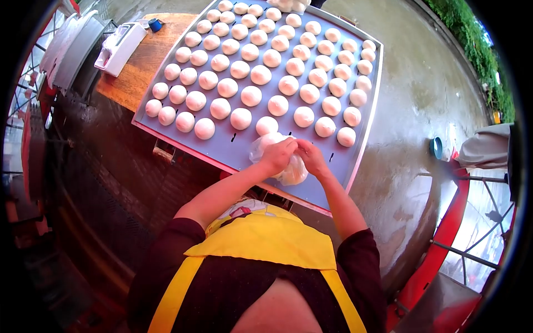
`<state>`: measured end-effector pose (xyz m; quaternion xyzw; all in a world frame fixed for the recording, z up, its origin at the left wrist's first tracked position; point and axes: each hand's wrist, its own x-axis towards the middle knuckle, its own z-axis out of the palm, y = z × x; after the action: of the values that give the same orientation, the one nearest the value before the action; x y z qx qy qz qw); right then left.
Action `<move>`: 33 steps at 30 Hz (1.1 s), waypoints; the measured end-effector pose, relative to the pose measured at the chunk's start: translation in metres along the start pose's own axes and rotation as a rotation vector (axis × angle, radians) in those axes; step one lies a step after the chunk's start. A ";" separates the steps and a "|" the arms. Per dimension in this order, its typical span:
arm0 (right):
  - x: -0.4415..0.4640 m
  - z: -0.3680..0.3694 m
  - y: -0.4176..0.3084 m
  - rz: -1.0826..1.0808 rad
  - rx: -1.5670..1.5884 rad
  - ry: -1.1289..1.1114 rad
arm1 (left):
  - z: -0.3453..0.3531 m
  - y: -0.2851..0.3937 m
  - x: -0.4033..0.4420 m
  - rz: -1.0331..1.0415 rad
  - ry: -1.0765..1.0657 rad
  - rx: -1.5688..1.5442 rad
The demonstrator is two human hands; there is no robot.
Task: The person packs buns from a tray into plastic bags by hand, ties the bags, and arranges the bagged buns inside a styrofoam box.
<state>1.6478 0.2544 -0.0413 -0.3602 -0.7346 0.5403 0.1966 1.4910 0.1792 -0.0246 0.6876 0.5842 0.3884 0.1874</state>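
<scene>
Both my hands meet over the near edge of a large grey tray (222, 139) that bears rows of round white dough balls (251, 96). My left hand (279, 155) and my right hand (311, 156) pinch the top of a thin clear plastic bag (294, 173), their fingertips almost touching. The bag rests on the tray and bulges below my fingers; what it contains is not clear. Just beyond the left hand, a dough ball (267, 126) sits close to the bag.
A wooden table (130, 77) at the left carries a white box (120, 50) and a blue roll (155, 25). Another pale bag (290, 5) lies at the tray's far edge. Wet floor (411, 100) stretches to the right, with a teal bucket (436, 147) on it.
</scene>
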 end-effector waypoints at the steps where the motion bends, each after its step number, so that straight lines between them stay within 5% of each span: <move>1: 0.001 -0.002 -0.004 0.001 -0.115 -0.016 | 0.004 0.002 -0.001 0.006 0.028 0.076; 5: 0.009 -0.016 -0.031 0.212 -0.134 -0.108 | 0.016 -0.004 0.009 0.027 0.151 0.248; 12: 0.014 -0.021 -0.015 -0.064 -0.134 -0.179 | 0.003 -0.005 0.000 0.027 0.200 0.094; 18: 0.008 -0.014 -0.012 -0.251 -0.691 -0.062 | -0.003 -0.023 -0.025 -0.004 0.094 0.009; 20: 0.003 -0.016 -0.014 -0.235 -0.652 0.018 | -0.014 -0.037 -0.032 0.066 0.062 -0.009; 23: -0.015 -0.017 0.018 0.030 -0.302 0.210 | -0.053 -0.036 -0.051 -0.282 0.177 0.058; 24: -0.023 -0.016 0.030 0.153 -0.133 0.279 | -0.044 -0.040 -0.056 -0.436 0.118 -0.199; 25: -0.033 -0.016 0.001 0.545 0.323 0.111 | -0.029 -0.050 -0.066 -0.591 0.052 -0.457; 26: -0.040 -0.004 -0.002 0.552 0.384 0.115 | -0.020 -0.055 -0.071 -0.738 -0.018 -0.713; 30: -0.075 0.012 0.019 0.486 0.429 0.253 | 0.013 -0.023 -0.056 -0.651 -0.103 -0.866; 33: -0.115 -0.008 0.021 0.475 0.407 0.487 | 0.053 -0.013 -0.037 -0.361 -0.165 -0.774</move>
<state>1.7363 0.1776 -0.0463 -0.5914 -0.4407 0.6040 0.3019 1.5217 0.1581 -0.0787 0.4822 0.4895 0.4834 0.5424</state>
